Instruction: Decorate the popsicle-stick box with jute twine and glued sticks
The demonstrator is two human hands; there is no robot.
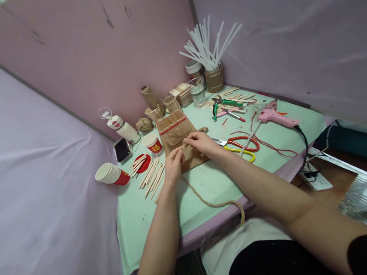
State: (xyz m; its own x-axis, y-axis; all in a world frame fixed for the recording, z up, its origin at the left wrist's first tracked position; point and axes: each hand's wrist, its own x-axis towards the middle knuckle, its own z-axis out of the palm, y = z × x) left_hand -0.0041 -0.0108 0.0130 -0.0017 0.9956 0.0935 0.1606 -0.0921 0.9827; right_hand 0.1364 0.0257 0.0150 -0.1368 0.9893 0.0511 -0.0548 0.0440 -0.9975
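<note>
Both my left hand (175,160) and my right hand (199,142) pinch a braided twine cord (212,205) close together. From my left hand its long tail runs down across the table and over the front edge. Beyond my fingers stands a brown box-like piece (174,132) with a red strip along its top rim. Under my hands lies a flat brown sheet (193,162); whether it joins the box I cannot tell. Just right of my right hand are scissors (241,144) with red and yellow handles.
A pink glue gun (277,118) with a black cable lies at right, near red string (278,150). Green-handled pliers (223,104) rest at the back. Loose wooden sticks (152,177), stacked paper cups (112,174), a phone (122,150) and a white bottle (124,129) are on the left.
</note>
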